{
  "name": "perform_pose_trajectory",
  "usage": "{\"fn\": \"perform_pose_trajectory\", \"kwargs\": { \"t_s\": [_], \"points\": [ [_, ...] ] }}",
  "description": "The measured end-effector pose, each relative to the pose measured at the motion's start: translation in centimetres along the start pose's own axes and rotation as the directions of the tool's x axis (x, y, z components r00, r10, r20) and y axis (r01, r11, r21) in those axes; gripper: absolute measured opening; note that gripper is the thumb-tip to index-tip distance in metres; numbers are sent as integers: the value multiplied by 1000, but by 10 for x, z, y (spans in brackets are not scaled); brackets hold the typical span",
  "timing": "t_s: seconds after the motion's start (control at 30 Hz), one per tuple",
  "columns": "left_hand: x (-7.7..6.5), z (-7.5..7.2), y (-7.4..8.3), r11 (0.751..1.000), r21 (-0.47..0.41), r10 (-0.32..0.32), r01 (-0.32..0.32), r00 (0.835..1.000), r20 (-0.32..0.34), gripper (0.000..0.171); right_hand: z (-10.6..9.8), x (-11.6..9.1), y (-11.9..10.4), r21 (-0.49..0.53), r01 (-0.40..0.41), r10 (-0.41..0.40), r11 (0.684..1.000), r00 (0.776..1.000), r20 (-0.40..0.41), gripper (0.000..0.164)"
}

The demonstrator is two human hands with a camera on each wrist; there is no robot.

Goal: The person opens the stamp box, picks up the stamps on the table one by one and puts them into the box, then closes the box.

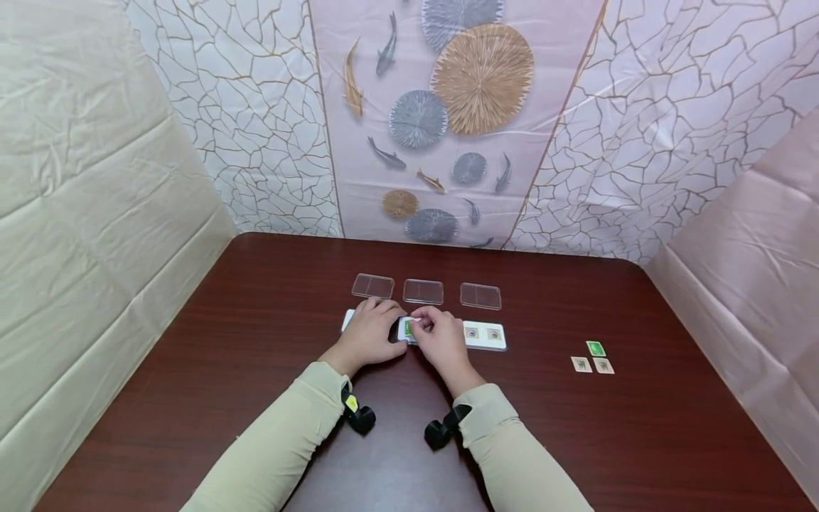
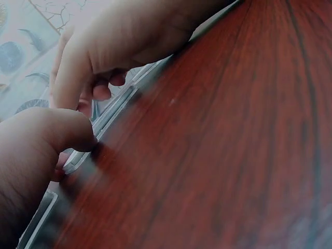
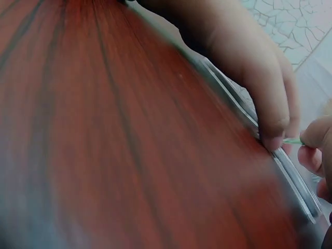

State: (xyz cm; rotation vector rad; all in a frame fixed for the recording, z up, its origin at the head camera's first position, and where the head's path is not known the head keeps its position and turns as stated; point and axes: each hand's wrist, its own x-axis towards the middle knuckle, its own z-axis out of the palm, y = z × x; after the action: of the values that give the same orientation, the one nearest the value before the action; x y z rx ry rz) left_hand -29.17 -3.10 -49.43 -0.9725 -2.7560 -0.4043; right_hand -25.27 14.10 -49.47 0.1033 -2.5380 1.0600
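Observation:
Three shallow white-lined plastic cases stand in a row. My left hand (image 1: 370,333) grips the left end of the middle case (image 1: 402,331), thumb at its front edge (image 2: 78,162). It partly hides the left case (image 1: 347,319). Over the middle case, my right hand (image 1: 443,343) pinches a thin, small stamp-like piece (image 3: 293,141), greenish along its edge. A green stamp-like piece (image 1: 408,328) shows in the middle case; the rest is behind the fingers. Two pale stamp-like pieces (image 1: 483,333) lie in the right case (image 1: 489,345).
Behind the cases lie three clear plastic lids: left (image 1: 373,286), middle (image 1: 423,291) and right (image 1: 480,296). To the right, a green piece (image 1: 596,348) and two pale pieces (image 1: 581,365) lie on the dark wooden table (image 1: 256,299). Patterned cloth (image 1: 269,107) hangs behind it.

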Motion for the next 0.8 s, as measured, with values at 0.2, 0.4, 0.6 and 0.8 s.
{"fn": "perform_pose_trajectory", "kwargs": {
  "t_s": [0.2, 0.4, 0.6, 0.8],
  "points": [
    [0, -1, 1, 1000, -2, -4, 4, 1000, 9, 57, 5, 1, -3, -175, 82, -83, 981, 997, 5, 13],
    [1, -1, 1, 1000, 4, -3, 3, 1000, 10, 58, 6, 3, -3, -251, 134, -131, 959, 991, 29, 13],
    [1, -2, 1, 1000, -3, -6, 6, 1000, 22, 60, 6, 4, -2, -273, 158, -150, 949, 987, 49, 14],
    [1, -1, 0, 1000, 0, -8, 8, 1000, 27, 59, 7, 5, -2, -279, 181, -169, 943, 983, 65, 17]
  ]
}}
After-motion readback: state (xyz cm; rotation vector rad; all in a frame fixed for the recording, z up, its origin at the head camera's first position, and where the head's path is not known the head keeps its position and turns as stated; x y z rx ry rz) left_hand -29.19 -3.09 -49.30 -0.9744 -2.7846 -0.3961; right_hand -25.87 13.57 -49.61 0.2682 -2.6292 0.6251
